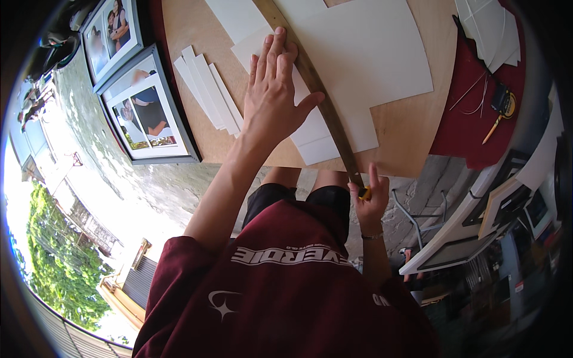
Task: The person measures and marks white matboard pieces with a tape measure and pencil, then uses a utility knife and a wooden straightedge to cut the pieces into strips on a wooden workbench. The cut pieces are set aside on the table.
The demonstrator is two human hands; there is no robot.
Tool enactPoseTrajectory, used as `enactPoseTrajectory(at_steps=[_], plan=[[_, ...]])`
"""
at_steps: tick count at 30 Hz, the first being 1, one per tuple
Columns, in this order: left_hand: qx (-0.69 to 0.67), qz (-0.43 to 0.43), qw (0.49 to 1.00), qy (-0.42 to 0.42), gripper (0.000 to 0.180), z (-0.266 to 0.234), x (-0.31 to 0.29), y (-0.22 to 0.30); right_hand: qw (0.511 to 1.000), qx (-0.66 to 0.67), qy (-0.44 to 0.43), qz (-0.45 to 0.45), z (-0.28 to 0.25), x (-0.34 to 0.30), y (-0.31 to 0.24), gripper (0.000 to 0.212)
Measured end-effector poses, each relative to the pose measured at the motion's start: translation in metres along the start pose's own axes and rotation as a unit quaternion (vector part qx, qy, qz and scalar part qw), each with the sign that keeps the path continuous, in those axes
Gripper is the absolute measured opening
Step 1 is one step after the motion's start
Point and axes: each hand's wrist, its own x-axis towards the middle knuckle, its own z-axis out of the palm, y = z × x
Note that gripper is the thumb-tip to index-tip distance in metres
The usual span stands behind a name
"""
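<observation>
A long, narrow wooden strip [336, 125] lies across white sheets of board [382, 56] on a brown wooden tabletop [400, 134]. My left hand [271, 89] is open and flat, its fingers stretched forward and its thumb spread over the strip, pressing it onto the board. At the strip's near end, by the table's front edge, my right hand [372, 206] is closed with the index finger pointing up. It grips a small yellow-and-black tool [364, 193] that is mostly hidden by the fingers, so its exact kind does not show.
Narrow white offcuts [206, 89] lie left of my left hand. Two framed photos [146, 110] stand at the left edge. On red cloth at right are a tape measure [504, 102], a pencil [492, 130] and white sheets [489, 33]. Picture frames [459, 250] lean at lower right.
</observation>
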Motion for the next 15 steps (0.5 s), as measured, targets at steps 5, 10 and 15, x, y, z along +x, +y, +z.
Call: enactPoseTrajectory(at_steps=[5, 10, 15], plan=[[-0.009, -0.041, 0.999, -0.006, 0.092, 0.001, 0.000, 0.006, 0.936, 0.286, 0.070, 0.192, -0.039, 0.023, -0.020, 0.049], [-0.027, -0.114, 0.993, -0.018, 0.099, -0.005, 0.001, 0.023, 0.961, 0.176, -0.116, 0.179, -0.078, 0.103, -0.074, 0.037], [0.016, -0.112, 0.992, -0.046, 0.112, -0.002, -0.001, 0.023, 0.976, 0.119, -0.174, 0.054, -0.047, 0.198, -0.126, 0.039]])
